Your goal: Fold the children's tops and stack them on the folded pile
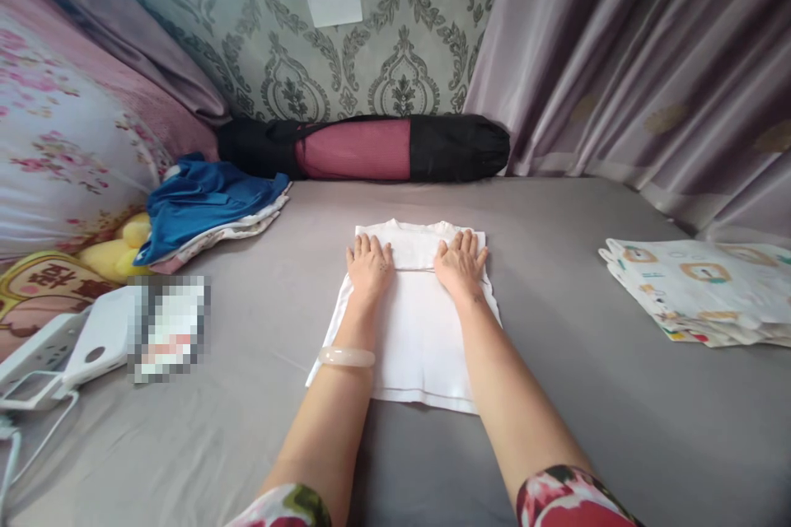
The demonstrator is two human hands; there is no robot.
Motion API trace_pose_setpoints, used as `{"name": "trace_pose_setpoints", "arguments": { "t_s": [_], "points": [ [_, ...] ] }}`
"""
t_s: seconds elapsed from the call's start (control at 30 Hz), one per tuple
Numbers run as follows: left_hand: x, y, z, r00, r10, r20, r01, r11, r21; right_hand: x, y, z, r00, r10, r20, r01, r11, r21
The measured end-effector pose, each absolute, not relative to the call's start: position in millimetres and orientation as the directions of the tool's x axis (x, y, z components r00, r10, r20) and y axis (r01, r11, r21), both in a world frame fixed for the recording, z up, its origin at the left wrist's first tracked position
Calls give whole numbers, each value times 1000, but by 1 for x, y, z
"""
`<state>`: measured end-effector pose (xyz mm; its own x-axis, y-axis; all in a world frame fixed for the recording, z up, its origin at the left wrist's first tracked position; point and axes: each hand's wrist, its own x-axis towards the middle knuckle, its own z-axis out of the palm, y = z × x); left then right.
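A small white shirt [423,329] lies flat on the grey bed sheet [259,329], its neckline at the far end and its hem toward me. Across its upper part runs a folded band of the same cloth. My left hand [369,263] presses flat on the left end of that band, fingers spread and pointing away. On the right end rests my right hand [461,263], likewise flat with fingers apart. Neither hand grips the cloth. A pale bangle [347,356] circles my left wrist.
A blue garment [213,202] tops a clothes pile at left, near a yellow plush toy [120,251], a power strip [46,350] and a white device [105,333]. Folded printed cloths [704,284] lie at right. A black and maroon roll bag [364,150] lines the wall.
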<state>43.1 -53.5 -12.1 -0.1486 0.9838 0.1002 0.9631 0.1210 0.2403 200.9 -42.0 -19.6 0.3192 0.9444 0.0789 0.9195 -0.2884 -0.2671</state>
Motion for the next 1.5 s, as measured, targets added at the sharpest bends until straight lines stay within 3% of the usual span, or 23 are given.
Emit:
{"name": "trace_pose_setpoints", "arguments": {
  "t_s": [0.23,0.4,0.53,0.77,0.97,1.07,1.27,1.37,1.5],
  "points": [
    [40,-41,-1,-131,991,39,969,120,218,200,-42,-15,325,942,80,915,-293,-276],
    [26,-16,-2,98,988,121,983,-115,144,196,-42,-14,255,960,118,930,-211,-300],
    [12,-7,-13,216,974,74,967,-224,120,195,-42,-18,226,970,87,937,-193,-291],
    [8,-8,-17,234,969,82,960,-243,137,194,-45,-19,227,968,111,946,-192,-261],
    [14,-26,-10,269,942,199,957,-284,50,196,-45,-12,204,977,67,950,-181,-253],
    [12,-50,-9,392,909,143,916,-400,37,204,-53,-7,108,994,5,963,-103,-248],
    [0,-111,-6,646,762,50,757,-647,87,211,-109,-6,-250,968,35,949,252,-189],
    [-7,-130,-3,668,744,9,736,-663,139,214,-136,-8,-381,925,4,904,374,-207],
    [-22,-141,-1,620,784,23,772,-615,161,232,-153,-8,-420,908,9,889,413,-198]
  ]
}}
